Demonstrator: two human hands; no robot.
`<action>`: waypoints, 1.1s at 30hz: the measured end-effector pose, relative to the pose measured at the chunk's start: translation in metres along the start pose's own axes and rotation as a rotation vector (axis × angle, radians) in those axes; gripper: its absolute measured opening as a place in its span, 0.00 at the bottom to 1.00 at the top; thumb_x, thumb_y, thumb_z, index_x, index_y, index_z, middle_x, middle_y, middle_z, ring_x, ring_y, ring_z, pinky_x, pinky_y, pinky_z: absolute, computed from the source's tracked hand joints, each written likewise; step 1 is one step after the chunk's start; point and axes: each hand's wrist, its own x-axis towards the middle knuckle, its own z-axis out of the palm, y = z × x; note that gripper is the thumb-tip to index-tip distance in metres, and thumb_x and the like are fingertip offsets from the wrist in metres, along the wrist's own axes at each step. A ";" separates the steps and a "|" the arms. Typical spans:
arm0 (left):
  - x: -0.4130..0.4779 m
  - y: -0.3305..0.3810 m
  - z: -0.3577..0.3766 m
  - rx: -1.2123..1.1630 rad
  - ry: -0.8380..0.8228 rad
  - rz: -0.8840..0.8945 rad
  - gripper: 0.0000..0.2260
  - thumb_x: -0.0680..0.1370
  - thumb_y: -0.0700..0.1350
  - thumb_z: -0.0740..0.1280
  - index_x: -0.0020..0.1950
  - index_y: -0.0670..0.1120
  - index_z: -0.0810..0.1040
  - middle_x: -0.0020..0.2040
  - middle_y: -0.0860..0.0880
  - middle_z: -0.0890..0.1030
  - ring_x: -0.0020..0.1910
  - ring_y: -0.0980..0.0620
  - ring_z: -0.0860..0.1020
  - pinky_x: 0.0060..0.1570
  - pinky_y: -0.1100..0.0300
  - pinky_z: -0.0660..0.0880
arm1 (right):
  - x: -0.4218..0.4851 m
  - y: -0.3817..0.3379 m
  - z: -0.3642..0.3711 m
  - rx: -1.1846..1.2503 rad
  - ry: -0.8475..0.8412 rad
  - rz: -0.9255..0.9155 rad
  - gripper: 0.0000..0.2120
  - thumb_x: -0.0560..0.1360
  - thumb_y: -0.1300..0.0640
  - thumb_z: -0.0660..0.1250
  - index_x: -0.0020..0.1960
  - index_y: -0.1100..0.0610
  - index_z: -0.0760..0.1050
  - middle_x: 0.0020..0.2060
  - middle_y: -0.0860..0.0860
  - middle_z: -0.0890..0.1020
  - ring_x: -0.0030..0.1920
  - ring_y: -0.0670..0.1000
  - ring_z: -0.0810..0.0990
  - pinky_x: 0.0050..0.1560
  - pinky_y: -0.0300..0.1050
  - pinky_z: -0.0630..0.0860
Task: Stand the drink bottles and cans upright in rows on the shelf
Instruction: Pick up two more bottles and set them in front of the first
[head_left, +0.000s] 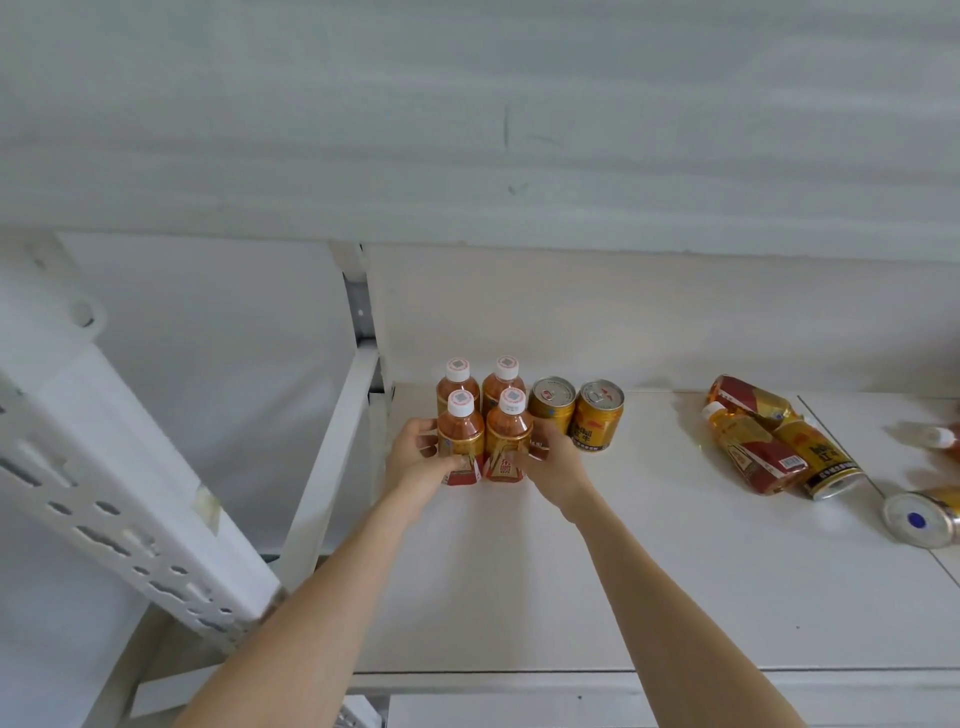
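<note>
Grips the front-left bottle (460, 441) in the left hand (415, 457), fingers curled round the red and gold label. Grips the front-right bottle (509, 436) in the right hand (553, 462) the same way, thumb across the label. Holds both upright on the shelf (519, 571), side by side.

Little room to the left: only a narrow strip of board between the left hand and the side rail (332, 452). Wide bare board in front, out to the shelf's front edge. Another bare stretch to the right, between the upright cans and the lying heap. Back panel (623, 322) close behind the rear row.

White caps printed with a red-ringed square code. Red and gold bottle labels with a large character, not readable. Gold cans with a blue band, a red emblem and a dark strip of pale lettering, too small to read surely.

Four bottles upright in a two-by-two block: back-left bottle (457, 387), back-right bottle (505, 382), and the two in the hands. Two cans upright just right of the block: left can (551, 408) and right can (597, 418), side by side.

Well to the right, all lying down: a capped bottle (748, 447), what looks like a second bottle (748, 397) and a can on its side (821, 462), heaped together. Farther right, another can (922, 519) with its round end toward the camera. A blurred bottle (935, 436) cut by the frame edge.
</note>
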 end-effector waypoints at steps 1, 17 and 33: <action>-0.001 0.000 0.000 0.011 0.000 0.006 0.24 0.64 0.37 0.78 0.54 0.52 0.73 0.55 0.47 0.80 0.50 0.51 0.78 0.49 0.51 0.78 | 0.000 0.000 0.000 -0.014 0.004 -0.007 0.23 0.74 0.63 0.68 0.68 0.55 0.69 0.61 0.52 0.78 0.62 0.53 0.76 0.62 0.54 0.75; -0.065 0.013 0.007 0.691 0.133 0.786 0.40 0.66 0.46 0.79 0.73 0.42 0.64 0.73 0.41 0.67 0.73 0.39 0.63 0.70 0.45 0.64 | -0.066 0.014 -0.058 -0.763 0.245 -0.215 0.40 0.72 0.42 0.68 0.77 0.50 0.51 0.77 0.52 0.57 0.75 0.55 0.58 0.70 0.54 0.60; -0.128 0.019 0.118 0.988 -0.071 0.746 0.46 0.69 0.58 0.74 0.78 0.51 0.51 0.80 0.47 0.49 0.78 0.44 0.47 0.75 0.43 0.52 | -0.125 0.080 -0.203 -1.034 0.305 -0.152 0.42 0.72 0.36 0.64 0.77 0.48 0.48 0.78 0.50 0.51 0.78 0.54 0.46 0.74 0.58 0.47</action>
